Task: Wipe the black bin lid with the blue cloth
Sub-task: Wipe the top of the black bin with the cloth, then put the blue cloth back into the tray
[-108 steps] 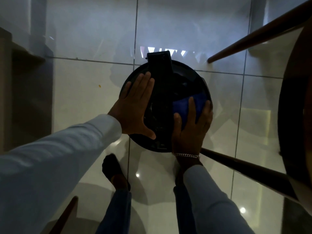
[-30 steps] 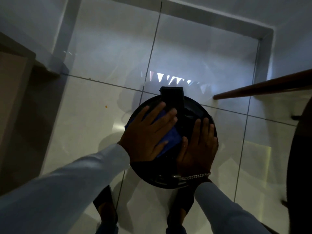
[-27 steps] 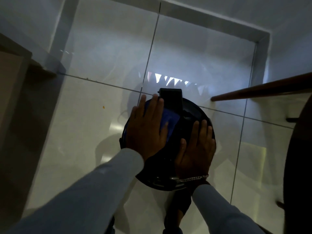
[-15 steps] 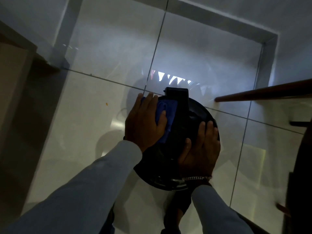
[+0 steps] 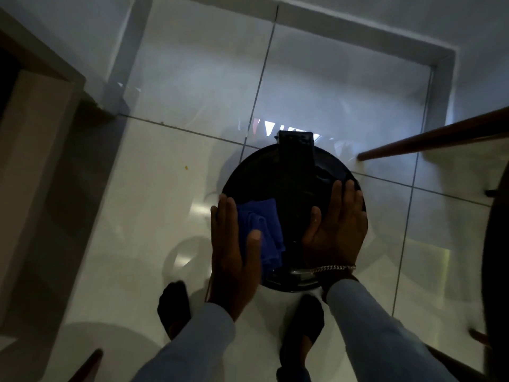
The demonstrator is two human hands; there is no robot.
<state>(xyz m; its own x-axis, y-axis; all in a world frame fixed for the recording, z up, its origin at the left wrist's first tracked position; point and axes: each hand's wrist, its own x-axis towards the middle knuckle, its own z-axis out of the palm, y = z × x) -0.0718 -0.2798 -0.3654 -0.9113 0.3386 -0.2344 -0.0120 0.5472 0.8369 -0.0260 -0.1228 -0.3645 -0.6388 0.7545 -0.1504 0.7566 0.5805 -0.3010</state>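
The round black bin lid [image 5: 294,172] lies below me on the tiled floor, with a black handle strip [image 5: 296,147] running across it to the far rim. My left hand [image 5: 232,252] presses flat on the blue cloth [image 5: 264,227] at the lid's near-left edge, thumb over the cloth. Part of the cloth is hidden under the palm. My right hand [image 5: 334,230] rests flat, fingers spread, on the lid's right side; a silver bracelet sits on its wrist.
Glossy white floor tiles [image 5: 154,216] surround the bin. A brown wooden furniture leg [image 5: 429,142] slants in from the right, and a dark round piece [image 5: 495,244] fills the right edge. A door frame [image 5: 35,150] stands left. My feet [image 5: 175,307] are just behind the bin.
My left hand has dragged the blue cloth from the lid's far-left part, beside the handle, down to its near-left edge. The right hand has stayed on the right side.
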